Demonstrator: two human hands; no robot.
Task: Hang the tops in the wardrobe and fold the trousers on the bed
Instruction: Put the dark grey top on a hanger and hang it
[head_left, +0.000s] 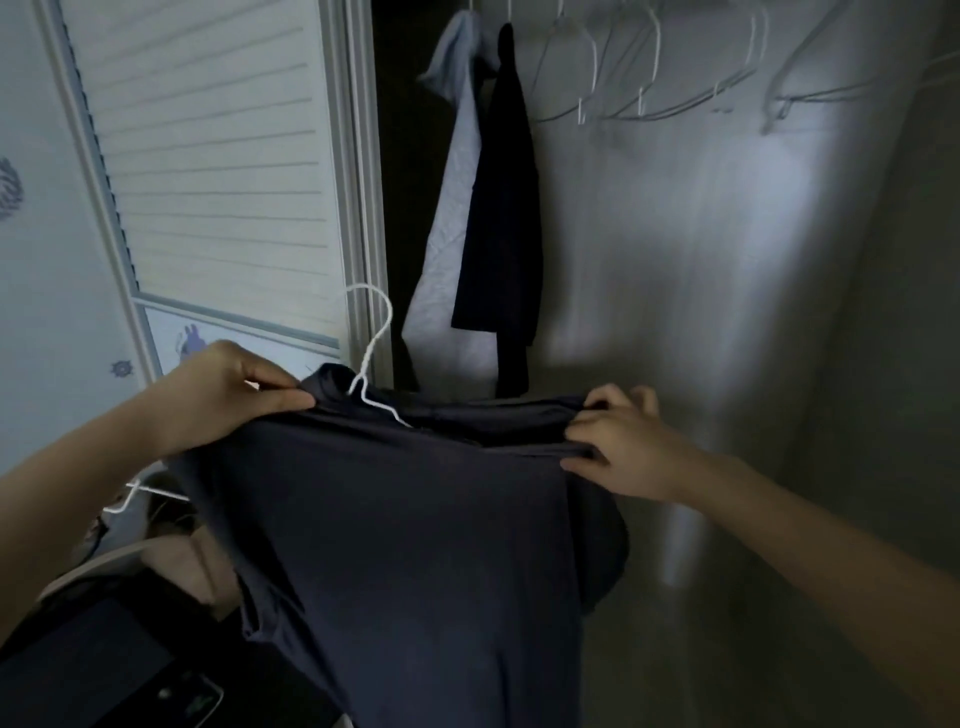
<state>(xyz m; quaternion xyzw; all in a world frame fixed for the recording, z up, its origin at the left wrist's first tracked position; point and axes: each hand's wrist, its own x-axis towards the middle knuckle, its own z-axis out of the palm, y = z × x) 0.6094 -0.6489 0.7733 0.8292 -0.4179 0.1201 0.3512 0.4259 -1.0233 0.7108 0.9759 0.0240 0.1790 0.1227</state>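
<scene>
- Near the open wardrobe (727, 260), a dark top (405, 519) hung on a white hanger (371, 353).
- Left hand (228, 395) pinched its left shoulder.
- Right hand (618, 447) pinched its right shoulder.
- Two tops (488, 208) hung farther back.

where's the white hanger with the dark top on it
In the head view, lower centre-left: the white hanger pokes from the dark top, before the open wardrobe.

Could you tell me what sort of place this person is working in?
Most likely a bedroom, in front of an open wardrobe: empty hangers hang in a row, two tops already hang at the left, and a louvred door stands beside them.
</scene>
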